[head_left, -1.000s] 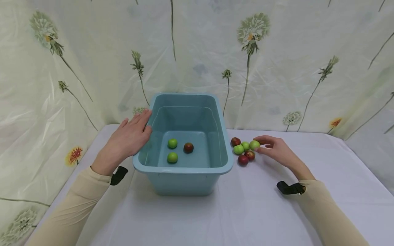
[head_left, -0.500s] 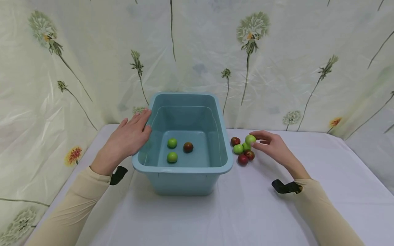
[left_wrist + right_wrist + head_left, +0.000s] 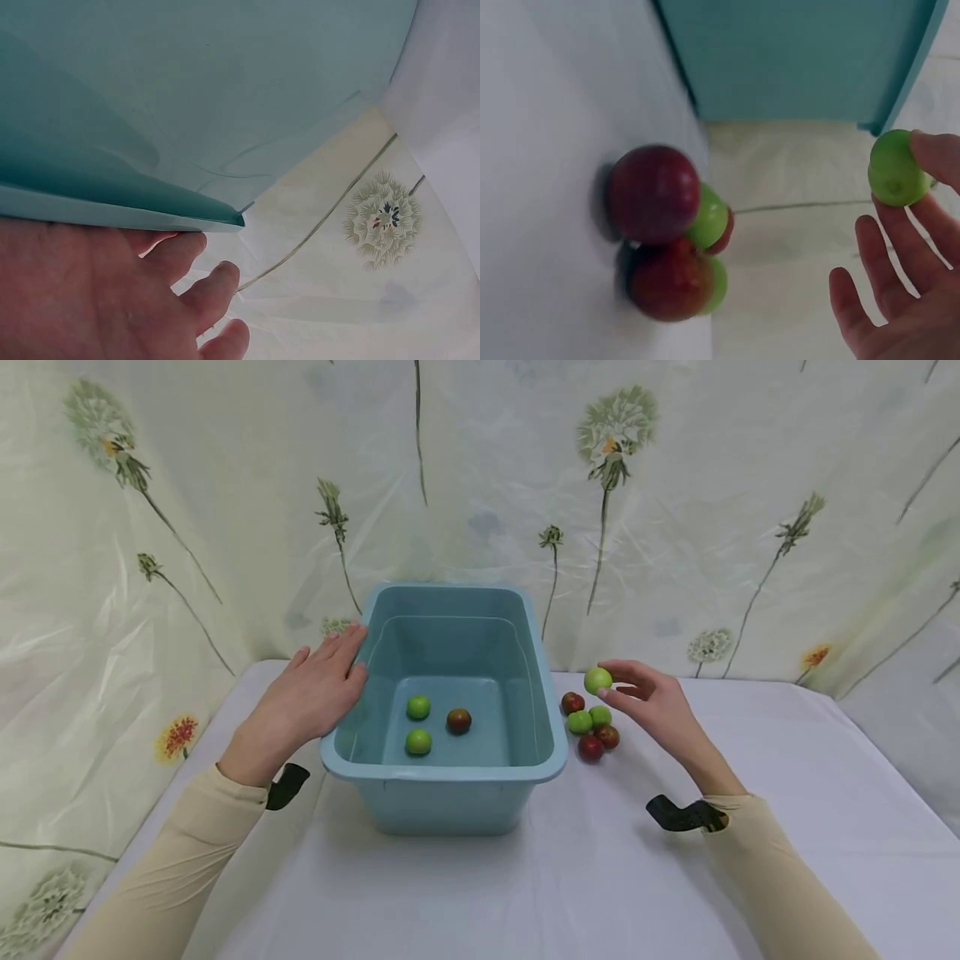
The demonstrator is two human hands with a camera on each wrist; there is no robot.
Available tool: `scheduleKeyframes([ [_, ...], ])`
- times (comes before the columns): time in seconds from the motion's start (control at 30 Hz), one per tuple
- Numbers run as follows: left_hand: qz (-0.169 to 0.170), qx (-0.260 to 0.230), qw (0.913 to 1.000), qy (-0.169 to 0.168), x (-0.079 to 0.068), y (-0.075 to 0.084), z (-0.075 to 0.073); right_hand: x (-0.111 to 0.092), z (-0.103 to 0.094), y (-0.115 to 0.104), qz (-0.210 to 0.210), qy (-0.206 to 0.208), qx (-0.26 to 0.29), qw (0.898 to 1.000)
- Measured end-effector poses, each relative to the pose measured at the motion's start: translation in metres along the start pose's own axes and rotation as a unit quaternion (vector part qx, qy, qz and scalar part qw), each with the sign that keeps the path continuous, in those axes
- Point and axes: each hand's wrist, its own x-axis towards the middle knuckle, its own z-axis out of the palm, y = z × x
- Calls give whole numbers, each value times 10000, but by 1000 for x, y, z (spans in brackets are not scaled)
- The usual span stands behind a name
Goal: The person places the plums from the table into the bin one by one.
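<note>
My right hand (image 3: 651, 697) pinches a small round green fruit (image 3: 597, 681) between thumb and fingertips, raised above the pile on the table. In the right wrist view the green fruit (image 3: 897, 166) sits at the thumb tip, while the other fingers spread below. The pile beneath holds dark red fruits (image 3: 590, 748) and green ones (image 3: 580, 722). With fingers extended, my left hand (image 3: 315, 689) rests on the left rim of a blue plastic tub (image 3: 450, 774). Its palm lies against the rim's underside in the left wrist view. Two green fruits (image 3: 418, 742) and one dark red fruit (image 3: 459, 721) lie inside the tub.
A white cloth (image 3: 600, 877) covers the table. Behind it and at the left hangs a pale sheet (image 3: 480, 468) printed with dandelions. The tub's right wall stands between its inside and the fruit pile.
My right hand has lifted the green fruit from the pile, moving up and left toward the tub. My left hand has stayed on the rim.
</note>
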Motion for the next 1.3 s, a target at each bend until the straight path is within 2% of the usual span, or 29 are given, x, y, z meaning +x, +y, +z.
scheduleKeyframes([
  [0.23,-128,-149,9998,-30,2,0,0,5,3,-18,-11,-19,559,9984],
  [0.3,-257,-323,9991,-61,3,0,-1,8,4,-24,-48,7,678,9977],
  [0.43,-442,-556,9974,-133,4,-1,-1,12,6,-34,-203,96,840,9962],
  [0.57,-412,-520,9977,-160,4,0,-1,17,7,-43,-411,233,1078,9931],
  [0.67,-513,-679,9962,-164,4,0,-2,21,8,-52,-520,319,1228,9906],
  [0.87,-667,-867,9938,-202,3,-1,-2,30,8,-67,-686,327,1265,9891],
  [1.1,-428,-536,9976,-134,2,0,-1,38,12,-80,-898,277,1387,9859],
  [1.23,-583,-777,9951,-175,3,0,-1,44,15,-87,-1012,176,1484,9836],
  [1.3,-550,-737,9956,-176,3,0,-1,47,15,-91,-1027,111,1400,9847],
])
